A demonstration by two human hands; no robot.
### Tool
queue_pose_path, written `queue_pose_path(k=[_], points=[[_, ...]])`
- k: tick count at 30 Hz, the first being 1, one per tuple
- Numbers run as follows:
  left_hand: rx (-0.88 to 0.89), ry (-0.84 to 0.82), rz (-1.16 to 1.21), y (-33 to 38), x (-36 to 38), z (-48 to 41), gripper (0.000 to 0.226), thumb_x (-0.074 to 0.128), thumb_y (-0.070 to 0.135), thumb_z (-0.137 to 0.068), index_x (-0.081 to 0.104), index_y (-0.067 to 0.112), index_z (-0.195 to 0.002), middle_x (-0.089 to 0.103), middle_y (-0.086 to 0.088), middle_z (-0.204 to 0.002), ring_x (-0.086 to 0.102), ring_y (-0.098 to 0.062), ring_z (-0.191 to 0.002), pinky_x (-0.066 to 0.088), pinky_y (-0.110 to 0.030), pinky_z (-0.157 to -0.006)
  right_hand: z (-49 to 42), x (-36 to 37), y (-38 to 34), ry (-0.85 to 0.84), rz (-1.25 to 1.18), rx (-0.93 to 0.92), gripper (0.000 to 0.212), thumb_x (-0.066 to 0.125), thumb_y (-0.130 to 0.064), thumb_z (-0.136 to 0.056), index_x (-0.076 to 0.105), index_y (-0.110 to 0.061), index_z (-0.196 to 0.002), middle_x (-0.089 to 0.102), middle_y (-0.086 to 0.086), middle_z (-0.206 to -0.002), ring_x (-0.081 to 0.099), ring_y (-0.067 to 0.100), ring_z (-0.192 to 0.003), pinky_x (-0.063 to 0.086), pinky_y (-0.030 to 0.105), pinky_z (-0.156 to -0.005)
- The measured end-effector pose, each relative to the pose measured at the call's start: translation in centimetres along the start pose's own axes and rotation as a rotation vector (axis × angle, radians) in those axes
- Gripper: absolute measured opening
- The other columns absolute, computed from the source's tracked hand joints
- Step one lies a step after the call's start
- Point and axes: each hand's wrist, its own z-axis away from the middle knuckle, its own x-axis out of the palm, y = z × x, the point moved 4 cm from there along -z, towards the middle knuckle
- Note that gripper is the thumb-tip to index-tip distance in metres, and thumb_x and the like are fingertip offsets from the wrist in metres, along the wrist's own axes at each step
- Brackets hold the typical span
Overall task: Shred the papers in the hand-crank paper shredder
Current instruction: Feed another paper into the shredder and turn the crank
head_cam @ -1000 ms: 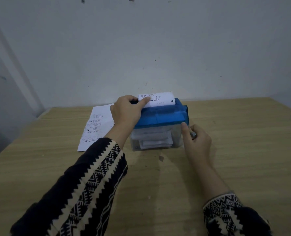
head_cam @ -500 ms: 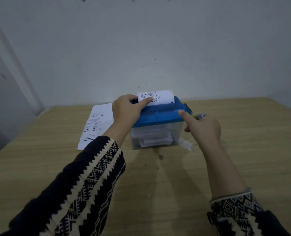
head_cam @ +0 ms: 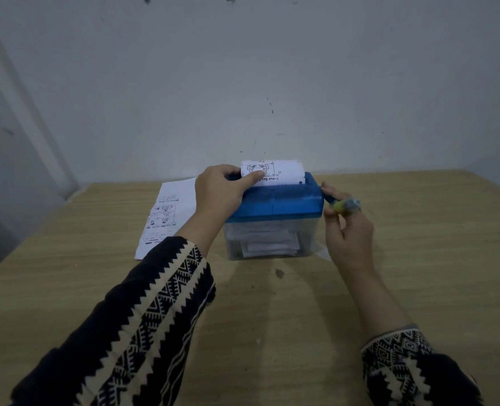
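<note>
A small hand-crank shredder point(head_cam: 283, 205) with a blue top and a clear bin stands at the table's middle, with white paper pieces inside the bin. A printed sheet point(head_cam: 281, 171) stands curled in the top slot. My left hand point(head_cam: 221, 190) rests on the shredder's left top, thumb pressing the sheet. At the shredder's right side my right hand point(head_cam: 345, 227) grips the crank handle point(head_cam: 346, 205), whose knob shows between my fingers.
Another printed sheet point(head_cam: 169, 212) lies flat on the wooden table point(head_cam: 418, 244) left of the shredder, partly under my left forearm. A grey wall point(head_cam: 272, 83) rises just behind the table. A small scrap point(head_cam: 322, 253) lies by the bin's right corner.
My right hand has swung the crank from low beside the bin up to the height of the blue top. The left hand stays on the sheet.
</note>
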Motion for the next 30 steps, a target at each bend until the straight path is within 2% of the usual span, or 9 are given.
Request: queue_pose_path(k=[4,9,11,14,18,20,25,28,30], points=[[0.008,0.013,0.017,-0.3,0.1,0.0,0.032,0.077,0.059,-0.073,0.072,0.027,-0.072,0.068,0.014,-0.070,0.064,-0.008,-0.076,0.050,-0.028,-0.068,-2.9,-0.9,0.0,0.059,-0.004,0.051,0.033,0.057,-0.043,-0.088,0.069,-0.015,-0.102,0.070,-0.009,-0.094,0.064,-0.002,-0.089,0.052,0.019,-0.083],[-0.003,0.005,0.040,-0.5,0.3,0.0,0.039,0.076,0.062,-0.071,0.076,0.023,-0.077,0.071,0.011,-0.074,0.067,-0.011,-0.079,0.053,-0.031,-0.071,-6.2,-1.0,-0.3,-0.065,0.009,0.253,0.050,0.059,-0.052,-0.091,0.068,-0.003,-0.081,0.071,0.012,-0.078,0.069,0.026,-0.076,0.058,0.044,-0.075],[-0.011,-0.004,0.053,-0.5,0.3,0.0,0.038,0.076,0.062,-0.071,0.077,0.025,-0.081,0.072,0.014,-0.079,0.066,-0.008,-0.083,0.056,-0.033,-0.078,-7.3,-0.6,0.0,-0.115,-0.002,0.419,0.064,0.055,-0.060,-0.090,0.065,0.002,-0.078,0.069,0.017,-0.078,0.067,0.025,-0.071,0.060,0.044,-0.074],[-0.006,-0.013,0.050,-0.5,0.4,0.1,0.040,0.075,0.062,-0.072,0.078,0.025,-0.087,0.072,0.014,-0.082,0.066,-0.008,-0.086,0.056,-0.036,-0.082,-6.8,1.5,1.7,-0.307,-0.277,0.883,0.055,0.055,-0.067,-0.087,0.067,-0.015,-0.099,0.071,0.014,-0.103,0.069,0.023,-0.084,0.060,0.038,-0.077],[-0.003,-0.019,0.065,-0.4,0.4,0.1,0.036,0.075,0.060,-0.074,0.078,0.027,-0.086,0.073,0.015,-0.081,0.066,-0.006,-0.084,0.057,-0.036,-0.081,-4.1,2.8,3.4,-0.269,-0.618,1.297,0.033,0.064,-0.044,-0.090,0.057,-0.015,-0.076,0.055,-0.002,-0.058,0.047,0.004,-0.032,0.044,0.018,-0.035],[0.000,-0.015,0.068,-0.4,0.4,0.1,0.036,0.074,0.060,-0.074,0.078,0.026,-0.085,0.073,0.014,-0.081,0.067,-0.007,-0.083,0.057,-0.037,-0.081,-3.4,2.7,3.8,-0.230,-0.713,1.388,0.030,0.062,-0.034,-0.091,0.051,-0.016,-0.069,0.047,-0.007,-0.049,0.039,0.004,-0.027,0.037,0.013,-0.033],[0.005,-0.007,0.066,-0.6,0.4,0.0,0.042,0.074,0.064,-0.073,0.078,0.023,-0.081,0.072,0.010,-0.074,0.067,-0.012,-0.080,0.055,-0.036,-0.074,-2.5,2.6,3.7,-0.228,-0.598,1.364,0.036,0.049,-0.036,-0.098,0.051,-0.014,-0.070,0.053,-0.003,-0.051,0.044,0.005,-0.040,0.038,0.017,-0.047],[0.006,-0.007,0.065,-0.7,0.5,0.0,0.044,0.073,0.065,-0.073,0.078,0.023,-0.085,0.071,0.012,-0.076,0.066,-0.010,-0.082,0.048,-0.025,-0.068,-2.8,2.2,4.5,-0.140,-0.164,1.029,0.026,0.043,-0.037,-0.100,0.055,-0.016,-0.108,0.066,0.008,-0.105,0.061,0.018,-0.079,0.054,0.037,-0.072],[-0.002,0.022,0.056,-0.8,0.5,0.0,0.045,0.072,0.065,-0.074,0.078,0.023,-0.086,0.071,0.013,-0.077,0.065,-0.008,-0.082,0.049,-0.025,-0.070,-2.6,2.1,3.6,-0.058,-0.131,0.727,0.025,0.037,-0.037,-0.104,0.055,-0.026,-0.118,0.062,0.001,-0.118,0.060,0.016,-0.100,0.054,0.041,-0.086]])
